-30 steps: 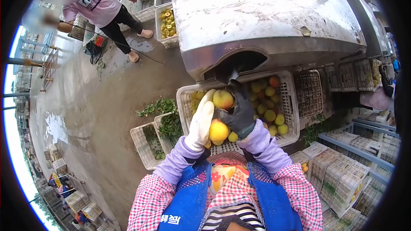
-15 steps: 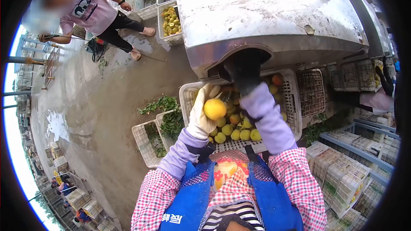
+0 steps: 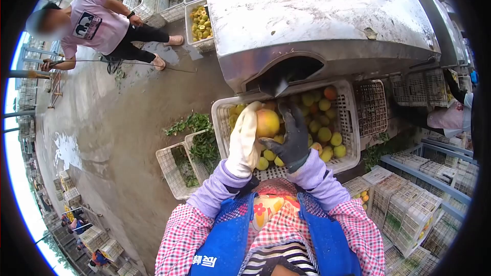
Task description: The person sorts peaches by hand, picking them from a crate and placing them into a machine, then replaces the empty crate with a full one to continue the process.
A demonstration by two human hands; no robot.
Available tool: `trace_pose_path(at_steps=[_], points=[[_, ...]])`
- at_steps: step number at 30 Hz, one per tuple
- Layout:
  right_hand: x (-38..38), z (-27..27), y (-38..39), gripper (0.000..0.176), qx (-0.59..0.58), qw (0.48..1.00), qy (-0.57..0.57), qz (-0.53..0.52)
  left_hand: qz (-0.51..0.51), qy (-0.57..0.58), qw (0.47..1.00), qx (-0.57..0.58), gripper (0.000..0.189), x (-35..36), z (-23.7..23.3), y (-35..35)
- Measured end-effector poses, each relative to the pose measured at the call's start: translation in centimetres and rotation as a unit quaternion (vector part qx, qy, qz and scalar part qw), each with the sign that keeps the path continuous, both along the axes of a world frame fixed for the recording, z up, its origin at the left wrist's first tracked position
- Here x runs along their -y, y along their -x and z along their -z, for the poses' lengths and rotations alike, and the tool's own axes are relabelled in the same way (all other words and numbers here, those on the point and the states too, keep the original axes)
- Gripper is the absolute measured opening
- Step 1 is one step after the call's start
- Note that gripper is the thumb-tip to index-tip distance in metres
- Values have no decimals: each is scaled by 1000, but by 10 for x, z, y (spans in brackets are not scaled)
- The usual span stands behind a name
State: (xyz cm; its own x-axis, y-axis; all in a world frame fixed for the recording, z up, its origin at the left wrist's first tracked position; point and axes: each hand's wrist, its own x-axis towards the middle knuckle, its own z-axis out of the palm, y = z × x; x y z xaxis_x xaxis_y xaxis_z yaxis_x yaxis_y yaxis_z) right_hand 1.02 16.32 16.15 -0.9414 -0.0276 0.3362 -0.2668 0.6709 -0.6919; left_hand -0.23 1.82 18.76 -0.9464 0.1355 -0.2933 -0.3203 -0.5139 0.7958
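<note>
My left hand point(image 3: 242, 143), in a white glove, is closed around a yellow peach point(image 3: 267, 123) with a reddish blush. Just right of that fruit, my right hand point(image 3: 295, 135) in a black glove has its fingers and thumb spread apart. Whether it touches the peach is hard to make out. Both hands are above a white plastic crate point(image 3: 350, 159) holding many yellow-green peaches point(image 3: 324, 134). Beyond the crate, a metal machine point(image 3: 317, 15) has a dark arched opening, with a pointed metal piece point(image 3: 280, 88) inside.
Small crates with green leaves point(image 3: 200, 148) stand on the wet floor at left. A brown crate point(image 3: 372, 108) and stacked crates point(image 3: 404, 204) are at right. A person in a pink shirt point(image 3: 99, 23) holds a thin rod, near a crate of cut fruit point(image 3: 200, 23).
My right hand has come out of the machine's opening and down beside the peach. My left hand still holds the peach, now slightly farther right. The person at upper left has shifted slightly.
</note>
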Motion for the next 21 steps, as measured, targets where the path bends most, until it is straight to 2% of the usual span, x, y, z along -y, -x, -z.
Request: trace_pose_path(at_steps=[2,3,5,6,7,8,10,11,14,15,16,17,19,20,21], points=[[6,6,3,88,-28,1000,5,11,9,84,994,-63,50,-1,0,7],[5,7,8,86,-44,999,3,29,19,-26,999,0,57,-3,8,11],[0,11,32,81,-77,995,1,61,-8,-23,1000,-13,57,-4,14,15],[-2,19,45,78,-117,989,-37,78,-23,-20,999,-20,57,-4,17,16],[-4,29,60,76,-157,980,-75,97,-41,77,996,-11,55,1,17,10],[-7,36,76,73,-197,967,-112,117,-35,84,996,-11,54,7,27,8],[-4,37,115,61,-89,992,-26,89,-26,96,995,-4,51,15,54,2],[-3,37,124,55,-31,997,18,71,-32,67,996,48,49,12,53,1],[-15,4,117,47,-81,995,-49,-9,1,220,975,42,50,16,114,-13],[-24,-13,113,44,-96,992,-71,-35,15,269,962,41,50,13,119,-15],[-34,-29,112,42,-113,987,-95,-60,26,222,967,119,53,5,123,-16],[-44,-39,112,39,-130,981,-119,-85,35,338,937,81,57,-5,133,-16],[-64,6,98,32,-64,993,-90,-31,72,530,845,-25,65,-20,172,-19],[-73,28,91,29,-32,997,-76,-4,98,589,801,-48,66,-32,190,-21],[-96,52,68,31,-5,994,-112,10,112,617,774,-88,68,-43,202,-20]])
